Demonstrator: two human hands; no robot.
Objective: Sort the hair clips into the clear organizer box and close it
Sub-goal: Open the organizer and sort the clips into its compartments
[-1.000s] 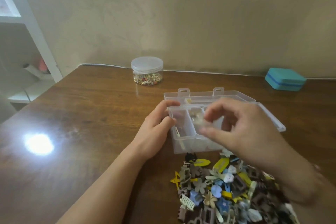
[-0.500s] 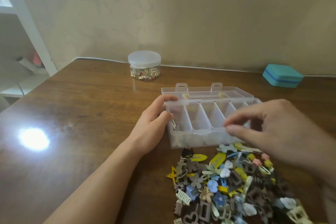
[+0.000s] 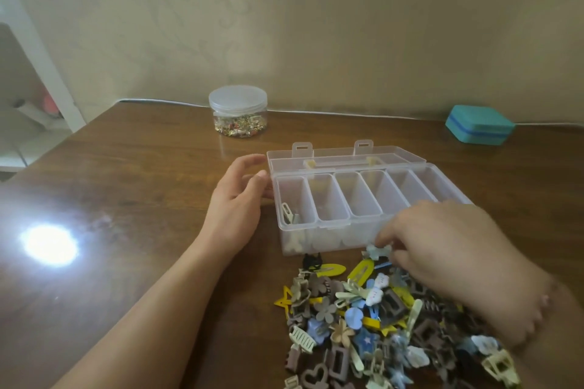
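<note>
Landmark: clear organizer box, lid folded flat behind it, sitting mid-table.

Left hand rests against the box's left end wall, fingers loosely spread, gripping nothing, acting as a brace. Right hand reaches down just in front of the box's near wall; fingertips pinch narrowly at a pale teal clip on the heap's top edge. Whether that grip has fully closed on the clip I cannot tell.

Hair clips lie in a loose pile in front of the box, most still unsorted. A couple of clips sit in the box's leftmost compartment; the other visible compartments look empty.

Step in hand, by my reading: pick one clip and drop it in a slot. To do it well, take the clip by its edge so its neighbours are not dragged along, lift straight up over the near wall, and keep the left hand bracing so the light box does not slide.

Materials: box is thin translucent plastic with rounded dividers and two latch tabs on the lid. Clips are matte plastic, small, snag-prone: flowers, hearts, stars, claw shapes, flat yellow snap ovals; browns, blues, creams. Table is glossy brown wood with strong glare left of the box.

Behind the box: lidded clear jar of small bits; behind and right: teal case
</note>
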